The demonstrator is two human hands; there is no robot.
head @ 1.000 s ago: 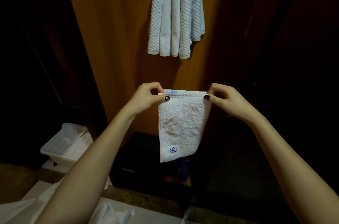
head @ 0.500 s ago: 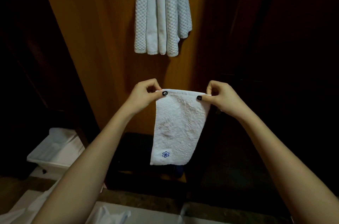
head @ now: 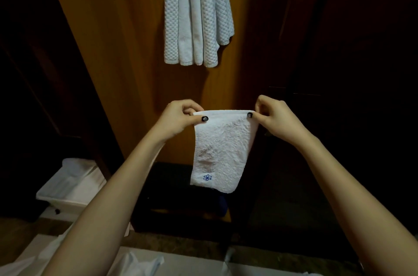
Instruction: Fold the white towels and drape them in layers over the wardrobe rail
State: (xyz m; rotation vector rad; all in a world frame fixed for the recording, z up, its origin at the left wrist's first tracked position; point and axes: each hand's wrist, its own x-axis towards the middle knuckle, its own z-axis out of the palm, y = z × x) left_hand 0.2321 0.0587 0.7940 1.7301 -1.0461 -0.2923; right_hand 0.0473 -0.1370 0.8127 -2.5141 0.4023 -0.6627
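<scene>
A small folded white towel (head: 222,151) with a blue flower mark near its lower left corner hangs in front of me. My left hand (head: 178,118) pinches its top left corner between thumb and fingers. My right hand (head: 274,116) pinches the top right corner the same way. The folded top edge runs level between the two hands. Above, several white waffle-weave towels (head: 198,15) hang side by side in the wardrobe; the rail that bears them is out of view above the frame.
The wardrobe's orange wooden back panel (head: 126,60) stands behind the towels, with dark door panels on both sides. A white plastic bin (head: 67,187) sits at the lower left. White cloth (head: 135,264) lies along the bottom edge. A dark low shelf (head: 172,196) sits under the held towel.
The towel's lower end has swung slightly right and back between frames. Both hands keep their pinch on the top corners at about the same height; the view shifted a little.
</scene>
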